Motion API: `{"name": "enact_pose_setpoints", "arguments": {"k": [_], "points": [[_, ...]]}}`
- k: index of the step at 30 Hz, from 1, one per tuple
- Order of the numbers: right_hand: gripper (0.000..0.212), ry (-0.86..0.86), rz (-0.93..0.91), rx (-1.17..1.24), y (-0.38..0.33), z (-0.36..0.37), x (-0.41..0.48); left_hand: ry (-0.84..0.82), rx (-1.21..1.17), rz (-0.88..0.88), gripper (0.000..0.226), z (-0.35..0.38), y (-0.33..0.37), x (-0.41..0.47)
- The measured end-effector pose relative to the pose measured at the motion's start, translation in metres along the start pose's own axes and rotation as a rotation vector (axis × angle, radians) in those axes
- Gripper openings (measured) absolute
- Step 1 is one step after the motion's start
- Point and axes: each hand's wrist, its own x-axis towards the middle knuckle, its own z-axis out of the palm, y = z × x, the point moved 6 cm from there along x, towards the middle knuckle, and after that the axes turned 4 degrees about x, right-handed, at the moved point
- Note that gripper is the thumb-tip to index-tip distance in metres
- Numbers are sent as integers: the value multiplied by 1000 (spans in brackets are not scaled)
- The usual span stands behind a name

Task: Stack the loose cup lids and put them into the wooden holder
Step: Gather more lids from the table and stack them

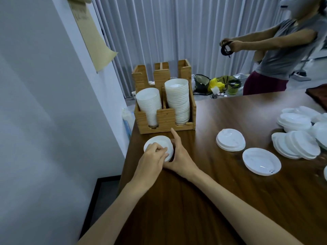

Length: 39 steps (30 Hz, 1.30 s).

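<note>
A small stack of white cup lids (160, 143) sits on the brown table just in front of the wooden holder (165, 119). My left hand (152, 160) lies over the stack's near side with fingers curled on its top. My right hand (178, 154) holds the stack's right edge, index finger pointing up toward the holder. The holder's left slot has a tilted stack of white lids (148, 103) and its right slot a taller stack (177, 99). More loose lids lie to the right: a short stack (230, 139), a single upturned lid (261, 161) and a sprawled heap (299, 135).
The table's (203, 191) left edge runs close to a white wall (44, 121). A person in a grey shirt (286, 55) stands beyond the far edge holding a black cord. Bags and a green basket (232, 88) lie on the floor behind.
</note>
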Motion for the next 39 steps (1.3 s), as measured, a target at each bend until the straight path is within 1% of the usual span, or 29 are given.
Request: {"name": "enact_pose_setpoints", "arguments": {"k": [4,11,17,23,26,28,34,37,39], "points": [[118,3,-11,-24,2,2,2,-43,22,31,29,6,0,-3],[116,15,-27,-24,5,2,3,-48,23,36,26,9,0,-3],[115,13,-54,-21,5,1,3,-63,-2,3,26,7,4,-4],[114,11,-64,-13,5,0,3,-166,-53,-26,30,5,0,2],[114,23,-75,-13,3,-1,2,-211,7,22,33,8,-1,2],[113,41,-78,-10,3,-6,-1,-207,2,67,33,10,-2,0],[110,63,-35,-15,10,-39,-24,-214,48,254,35,25,17,0],[106,76,-40,-73,11,-57,-37,-248,13,289,37,38,32,4],[103,87,-52,-118,8,-69,-45,-237,-3,285,43,46,38,7]]}}
